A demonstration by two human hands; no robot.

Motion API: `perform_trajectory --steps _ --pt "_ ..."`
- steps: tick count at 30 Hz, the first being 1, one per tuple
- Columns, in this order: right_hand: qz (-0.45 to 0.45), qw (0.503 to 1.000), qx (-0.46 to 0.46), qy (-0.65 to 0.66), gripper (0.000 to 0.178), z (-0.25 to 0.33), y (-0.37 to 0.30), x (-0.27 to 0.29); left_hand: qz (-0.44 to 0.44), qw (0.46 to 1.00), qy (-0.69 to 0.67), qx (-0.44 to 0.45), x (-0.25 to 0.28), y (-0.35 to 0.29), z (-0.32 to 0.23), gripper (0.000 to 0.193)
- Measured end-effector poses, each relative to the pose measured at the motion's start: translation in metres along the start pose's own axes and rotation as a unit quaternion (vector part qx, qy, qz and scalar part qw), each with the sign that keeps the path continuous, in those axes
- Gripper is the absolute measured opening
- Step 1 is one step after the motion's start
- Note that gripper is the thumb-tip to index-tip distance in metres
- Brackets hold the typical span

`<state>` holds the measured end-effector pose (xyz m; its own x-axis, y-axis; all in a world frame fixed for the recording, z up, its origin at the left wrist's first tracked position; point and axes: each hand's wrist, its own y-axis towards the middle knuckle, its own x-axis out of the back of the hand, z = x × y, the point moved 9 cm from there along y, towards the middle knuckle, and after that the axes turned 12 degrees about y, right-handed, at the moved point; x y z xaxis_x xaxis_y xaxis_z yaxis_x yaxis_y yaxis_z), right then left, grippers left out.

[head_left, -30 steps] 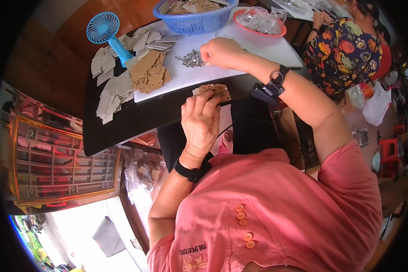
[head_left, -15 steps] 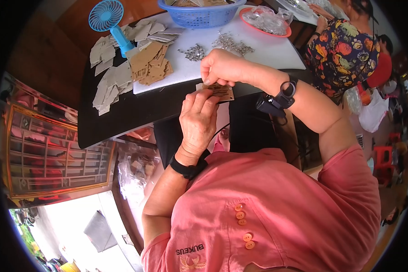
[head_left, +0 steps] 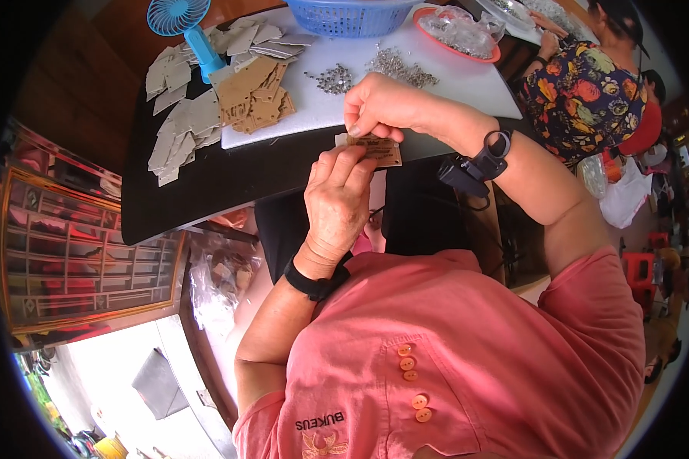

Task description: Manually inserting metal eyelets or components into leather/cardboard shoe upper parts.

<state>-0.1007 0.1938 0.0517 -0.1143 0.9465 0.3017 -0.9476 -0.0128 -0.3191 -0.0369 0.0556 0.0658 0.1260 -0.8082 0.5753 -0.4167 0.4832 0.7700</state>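
Observation:
A small brown printed card (head_left: 386, 155) is at the table's near edge. The fingers of my left hand (head_left: 335, 195) are closed on its left part. A pale flap or second card (head_left: 341, 140) shows at its upper left corner. My right hand (head_left: 381, 107) is just above, thumb and fingertips pinched together at the card's top edge. What sits in that pinch, if anything, is too small or hidden to make out. Beyond my right hand, two heaps of small shiny pieces, a darker one (head_left: 334, 79) and a larger silvery one (head_left: 403, 70), lie on a white sheet (head_left: 314, 115).
Brown cards (head_left: 253, 96) and grey-white cards (head_left: 185, 136) are piled on the left of the black table (head_left: 184, 203). A blue fan (head_left: 204, 57) stands among them. At the back are a blue basket (head_left: 352, 19) and a red-rimmed tray (head_left: 467, 52) of plastic bags. Another person (head_left: 582, 92) works at the right.
The view has shifted slightly, with the far table items sitting a little higher. Both hands stay at the card, and slightly more of its printed face shows.

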Motion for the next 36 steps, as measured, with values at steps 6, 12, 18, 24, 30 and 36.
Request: perform_trajectory --steps 6,12,18,24,30,36 --pt "0.007 1.000 -0.013 0.017 0.006 0.003 0.000 -0.002 0.006 1.000 0.002 0.007 -0.001 0.000 0.004 0.025" --pt "0.002 1.000 -0.019 0.006 0.004 -0.004 0.006 -0.002 0.011 1.000 -0.001 0.005 -0.002 -0.001 0.004 0.025" --pt "0.028 0.998 -0.009 -0.061 0.006 0.007 0.014 -0.004 0.008 1.000 0.002 -0.011 -0.003 0.005 0.001 0.027" --pt "-0.078 0.947 0.229 -0.209 0.017 0.025 -0.027 -0.003 0.045 0.998 -0.031 -0.008 -0.004 0.002 0.008 0.027" --pt "-0.174 0.797 0.386 -0.430 0.036 0.010 -0.098 -0.024 0.007 0.996 -0.074 -0.046 0.048 0.034 -0.017 0.025" --pt "-0.193 0.743 0.446 -0.460 0.027 0.013 -0.102 -0.042 0.421 0.557 -0.716 -0.011 0.097 0.081 -0.163 0.011"
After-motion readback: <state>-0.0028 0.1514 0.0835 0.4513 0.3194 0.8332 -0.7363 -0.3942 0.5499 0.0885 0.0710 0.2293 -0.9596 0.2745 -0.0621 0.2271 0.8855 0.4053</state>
